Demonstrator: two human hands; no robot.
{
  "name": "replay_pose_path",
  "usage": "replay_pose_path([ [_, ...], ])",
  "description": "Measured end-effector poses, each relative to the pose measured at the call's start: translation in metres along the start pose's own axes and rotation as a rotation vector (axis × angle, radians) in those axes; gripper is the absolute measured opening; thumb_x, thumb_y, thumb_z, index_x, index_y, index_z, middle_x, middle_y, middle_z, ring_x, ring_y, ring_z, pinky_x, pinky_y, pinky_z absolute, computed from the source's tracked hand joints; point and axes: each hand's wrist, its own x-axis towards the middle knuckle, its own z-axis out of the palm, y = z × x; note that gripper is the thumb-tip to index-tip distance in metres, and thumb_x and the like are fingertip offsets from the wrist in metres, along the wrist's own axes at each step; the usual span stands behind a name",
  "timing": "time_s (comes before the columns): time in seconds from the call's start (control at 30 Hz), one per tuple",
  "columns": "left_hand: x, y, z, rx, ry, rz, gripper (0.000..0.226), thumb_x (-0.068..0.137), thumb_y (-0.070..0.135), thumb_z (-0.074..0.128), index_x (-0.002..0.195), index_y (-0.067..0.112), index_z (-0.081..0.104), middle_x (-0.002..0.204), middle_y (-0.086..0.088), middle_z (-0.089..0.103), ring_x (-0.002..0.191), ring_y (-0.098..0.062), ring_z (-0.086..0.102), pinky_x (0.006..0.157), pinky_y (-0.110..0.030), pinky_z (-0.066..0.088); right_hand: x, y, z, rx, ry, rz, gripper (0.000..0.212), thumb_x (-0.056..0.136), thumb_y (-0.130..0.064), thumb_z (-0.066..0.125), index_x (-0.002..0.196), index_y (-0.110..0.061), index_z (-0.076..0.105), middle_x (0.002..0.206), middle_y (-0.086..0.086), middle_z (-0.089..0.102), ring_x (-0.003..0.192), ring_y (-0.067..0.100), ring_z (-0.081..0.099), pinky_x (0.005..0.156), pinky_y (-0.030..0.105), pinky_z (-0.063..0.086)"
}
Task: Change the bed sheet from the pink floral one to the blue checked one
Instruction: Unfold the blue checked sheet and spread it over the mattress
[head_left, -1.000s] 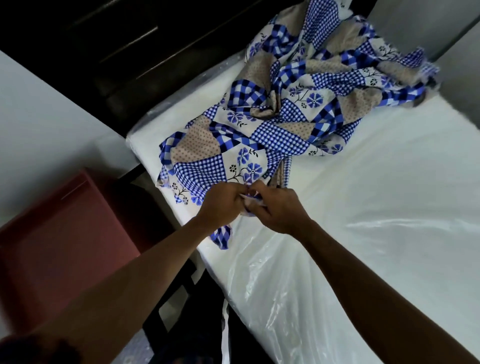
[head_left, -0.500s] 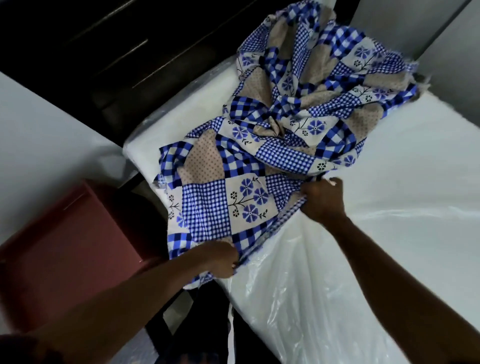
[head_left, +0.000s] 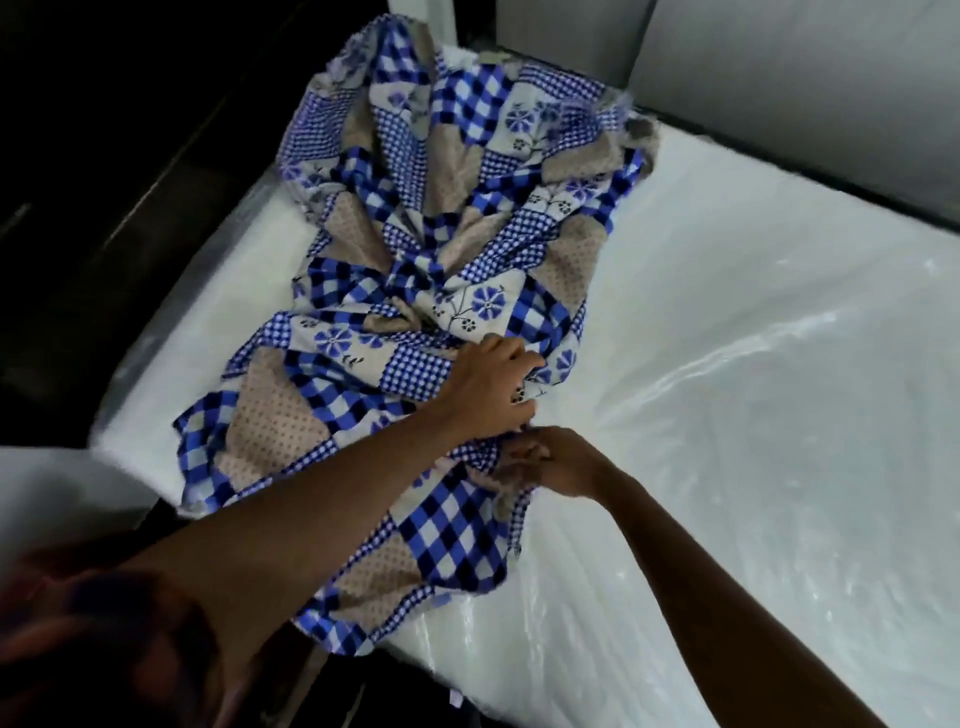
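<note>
The blue checked sheet (head_left: 415, 291), patched with beige dotted and blue flower squares, lies bunched in a long heap along the left side of the bare mattress (head_left: 753, 364), which is wrapped in clear plastic. My left hand (head_left: 493, 389) reaches across and grips a fold at the heap's right edge. Just below it, my right hand (head_left: 558, 462) pinches the sheet's edge. The two hands are close together. No pink floral sheet is in view.
A dark headboard or cabinet (head_left: 104, 156) runs along the mattress's far left side. Grey wall panels (head_left: 779, 78) stand behind the bed at the upper right. A pale surface (head_left: 52, 493) lies at the left below the mattress corner.
The view has shifted over the bed. My left hand moved up from the near corner to the heap's right edge, and my right hand came down beside it. The sheet now lies more stretched lengthwise.
</note>
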Motion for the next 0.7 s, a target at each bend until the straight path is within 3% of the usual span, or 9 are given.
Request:
replay_pose_path([
  [0.07, 0.024, 0.011, 0.004, 0.174, -0.126, -0.011, 0.063, 0.083, 0.055, 0.062, 0.134, 0.020, 0.049, 0.127, -0.006, 0.051, 0.119, -0.030, 0.047, 0.093, -0.050, 0.044, 0.011, 0.012, -0.003, 0.241, 0.327, 0.113, 0.017, 0.083, -0.014, 0.070, 0.089, -0.029, 0.073, 0.086, -0.014, 0.072, 0.082, 0.005, 0.066, 0.079, 0.027, 0.047],
  [0.1, 0.032, 0.014, 0.004, 0.245, -0.174, -0.046, 0.064, 0.085, 0.057, 0.060, 0.137, 0.021, 0.045, 0.131, -0.008, 0.049, 0.122, -0.031, 0.045, 0.096, -0.050, 0.041, 0.017, 0.016, -0.002, 0.267, 0.481, 0.173, 0.012, 0.082, -0.019, 0.073, 0.091, -0.027, 0.072, 0.087, -0.009, 0.073, 0.085, 0.009, 0.068, 0.080, 0.029, 0.048],
  [0.13, 0.041, 0.016, 0.005, 0.283, -0.202, -0.067, 0.060, 0.089, 0.055, 0.058, 0.137, 0.021, 0.044, 0.132, -0.009, 0.049, 0.123, -0.032, 0.045, 0.097, -0.051, 0.039, 0.023, 0.021, 0.000, 0.280, 0.584, 0.239, 0.019, 0.082, -0.027, 0.075, 0.100, -0.025, 0.070, 0.092, -0.005, 0.073, 0.092, 0.014, 0.068, 0.083, 0.030, 0.050],
  [0.23, 0.056, 0.009, 0.010, 0.104, -0.120, -0.096, 0.029, 0.100, 0.032, 0.046, 0.122, 0.014, 0.052, 0.111, -0.009, 0.061, 0.100, -0.032, 0.060, 0.081, -0.045, 0.047, 0.045, 0.019, 0.005, 0.356, 0.542, 0.349, 0.049, 0.085, -0.047, 0.072, 0.127, -0.024, 0.061, 0.110, 0.003, 0.073, 0.107, 0.022, 0.065, 0.091, 0.033, 0.049],
  [0.33, 0.061, -0.010, 0.007, -0.312, 0.085, -0.329, 0.025, 0.105, 0.025, 0.039, 0.120, 0.010, 0.053, 0.082, -0.008, 0.059, 0.065, -0.028, 0.051, 0.056, -0.037, 0.038, 0.067, 0.010, 0.005, 0.432, 0.555, 0.287, 0.033, 0.091, -0.038, 0.067, 0.119, -0.021, 0.067, 0.110, 0.007, 0.074, 0.107, 0.028, 0.066, 0.085, 0.032, 0.048],
  [0.4, 0.064, -0.028, -0.005, -0.482, 0.190, -0.463, 0.022, 0.106, 0.024, 0.038, 0.114, 0.008, 0.051, 0.072, -0.005, 0.051, 0.058, -0.025, 0.045, 0.053, -0.034, 0.031, 0.075, 0.005, 0.001, 0.432, 0.617, 0.267, 0.019, 0.091, -0.027, 0.065, 0.106, -0.019, 0.075, 0.108, 0.007, 0.075, 0.104, 0.027, 0.068, 0.081, 0.029, 0.047],
  [0.53, 0.068, -0.081, -0.039, -0.694, 0.411, -0.723, 0.020, 0.107, 0.021, 0.035, 0.112, 0.006, 0.048, 0.093, -0.010, 0.053, 0.080, -0.027, 0.053, 0.068, -0.032, 0.039, 0.071, 0.015, -0.011, 0.437, 0.811, 0.311, 0.018, 0.089, -0.014, 0.060, 0.097, -0.018, 0.076, 0.096, 0.006, 0.076, 0.094, 0.027, 0.069, 0.072, 0.026, 0.043],
  [0.63, 0.069, -0.122, -0.066, -0.737, 0.559, -0.959, 0.033, 0.107, 0.018, 0.033, 0.133, 0.000, 0.045, 0.130, -0.022, 0.053, 0.108, -0.030, 0.056, 0.086, -0.036, 0.042, 0.057, 0.031, -0.018, 0.534, 1.080, 0.451, 0.014, 0.092, -0.013, 0.057, 0.100, -0.017, 0.068, 0.096, 0.010, 0.073, 0.095, 0.032, 0.066, 0.076, 0.032, 0.045],
  [0.7, 0.064, -0.146, -0.080, -0.685, 0.586, -1.096, 0.033, 0.108, 0.018, 0.032, 0.136, 0.004, 0.042, 0.142, -0.024, 0.047, 0.113, -0.031, 0.054, 0.088, -0.038, 0.040, 0.047, 0.037, -0.021, 0.678, 1.213, 0.504, 0.014, 0.093, -0.010, 0.053, 0.101, -0.014, 0.064, 0.099, 0.012, 0.071, 0.096, 0.035, 0.065, 0.078, 0.034, 0.046],
])
